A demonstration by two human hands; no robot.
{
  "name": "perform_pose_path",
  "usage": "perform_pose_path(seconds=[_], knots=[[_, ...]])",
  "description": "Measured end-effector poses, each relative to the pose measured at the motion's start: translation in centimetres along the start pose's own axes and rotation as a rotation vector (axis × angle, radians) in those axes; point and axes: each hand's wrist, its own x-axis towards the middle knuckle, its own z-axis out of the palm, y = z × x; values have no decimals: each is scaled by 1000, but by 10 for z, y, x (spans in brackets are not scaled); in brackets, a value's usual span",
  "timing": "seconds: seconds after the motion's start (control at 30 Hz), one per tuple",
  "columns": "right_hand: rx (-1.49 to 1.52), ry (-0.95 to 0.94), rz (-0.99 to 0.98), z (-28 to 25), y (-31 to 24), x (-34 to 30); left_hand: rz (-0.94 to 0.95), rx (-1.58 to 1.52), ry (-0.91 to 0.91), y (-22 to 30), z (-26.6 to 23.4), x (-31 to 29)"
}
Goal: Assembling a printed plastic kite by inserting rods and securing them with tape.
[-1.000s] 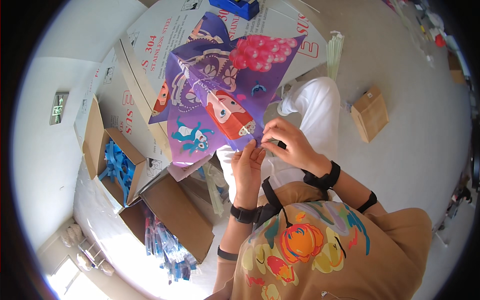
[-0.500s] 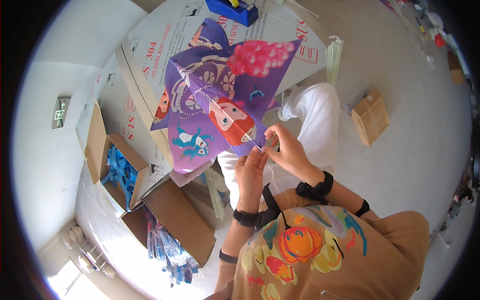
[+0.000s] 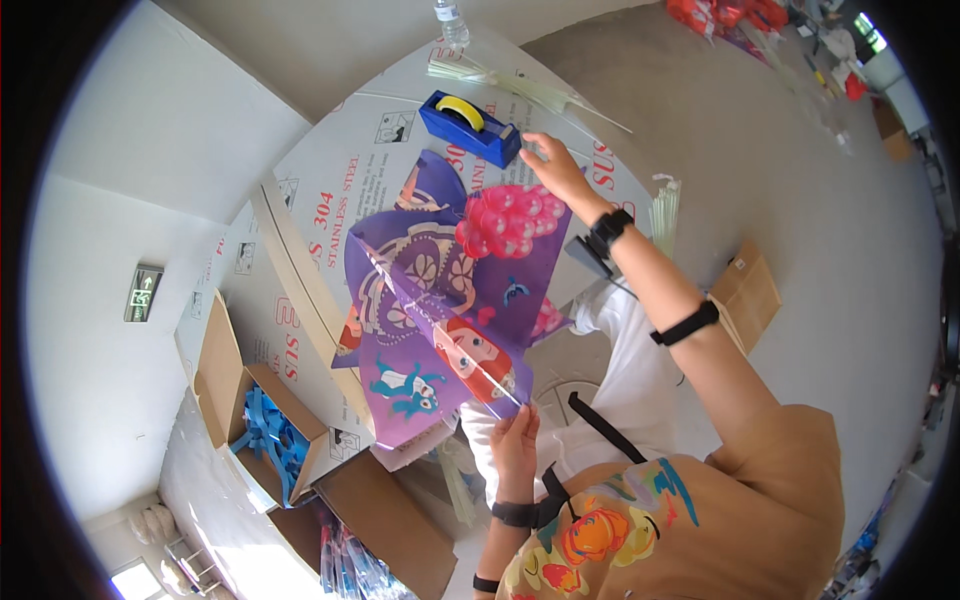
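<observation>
My left hand (image 3: 514, 450) pinches the near tip of a purple printed kite (image 3: 525, 290). The kite carries a red-haired cartoon figure, pink balloons and a blue creature; a thin pale rod runs along its ridge to the pinched tip. Most of the kite lies spread over the table, its middle fold standing up. Stretched out to the far side, my right hand (image 3: 560, 170) is beside the cutting end of a blue tape dispenser (image 3: 470, 130) holding a yellow-cored roll. Its thumb and forefinger are apart, and I see nothing between them.
The table is covered with printed grey sheeting (image 3: 290, 250). Bundles of pale thin rods (image 3: 500, 82) and a plastic bottle (image 3: 452, 25) are at the far edge. An open carton of blue strips (image 3: 268, 440) stands left, above another box (image 3: 385, 520). A carton (image 3: 748, 295) sits on the floor.
My right hand has left the kite's tip and reached far forward to the tape dispenser. My left hand keeps its pinch on the kite. The view has tilted forward, showing more of the table's far side.
</observation>
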Motion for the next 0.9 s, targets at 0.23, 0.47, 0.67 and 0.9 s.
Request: perform_pose_path(seconds=[0.23, 0.47, 0.67, 0.9], knots=[[-339, -179, 113, 43, 48, 105, -131, -56, 86, 5, -17, 6], [-7, -245, 454, 46, 53, 120, -140, -72, 76, 4, -21, 9], [-63, -208, 431, 30, 44, 122, -166, -59, 73, 5, -12, 10], [-324, -256, 506, 10, 34, 92, -172, -93, 95, 3, -16, 7]])
